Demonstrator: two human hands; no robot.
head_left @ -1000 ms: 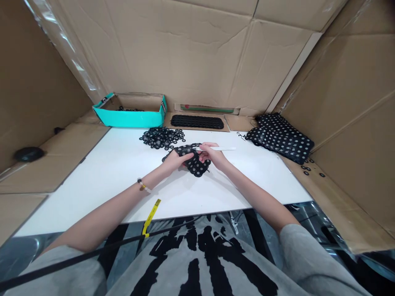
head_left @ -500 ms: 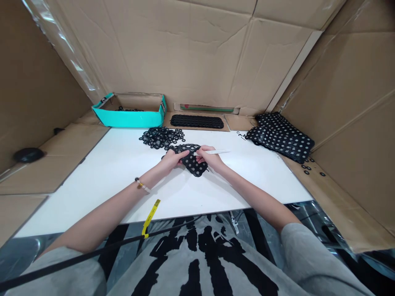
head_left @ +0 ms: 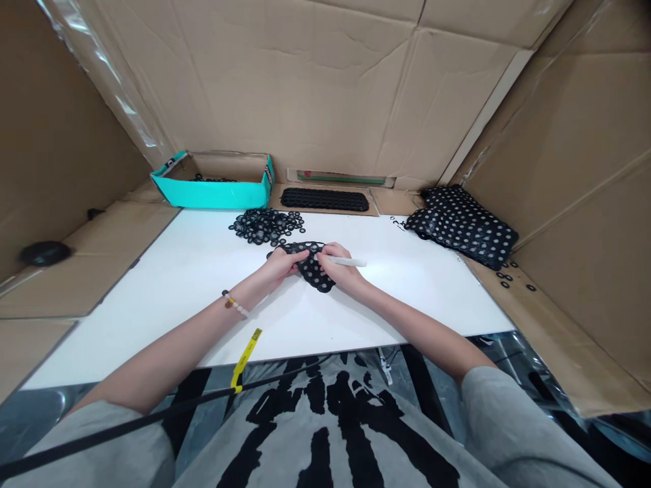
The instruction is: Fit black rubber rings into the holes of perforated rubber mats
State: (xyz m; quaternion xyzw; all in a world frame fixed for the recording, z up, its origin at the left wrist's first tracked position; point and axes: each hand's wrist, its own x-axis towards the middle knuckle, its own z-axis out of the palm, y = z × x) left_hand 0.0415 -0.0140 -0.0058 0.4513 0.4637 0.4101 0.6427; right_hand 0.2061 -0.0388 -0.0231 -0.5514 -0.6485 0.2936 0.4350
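Observation:
My left hand [head_left: 281, 266] grips the left side of a black perforated piece [head_left: 316, 273], a flexible sheet of linked rings with pale round dots. My right hand [head_left: 339, 267] rests on its right side and holds a white stick [head_left: 350, 261], whose tip points right, clear of the fingers. The hands are close together, and they hide the middle of the piece. A beaded bracelet [head_left: 234, 304] circles my left wrist. A heap of small black rubber rings [head_left: 267, 226] lies just beyond my left hand.
A stack of dotted black sheets [head_left: 462, 227] lies at the far right, with loose rings [head_left: 506, 276] on the cardboard nearby. A teal box [head_left: 213, 196] and a black perforated strip [head_left: 324, 199] stand at the back. Cardboard walls surround the white table [head_left: 152, 325].
My right hand has moved left and closer to my left hand, carrying the white stick with it. The black piece has shifted slightly left.

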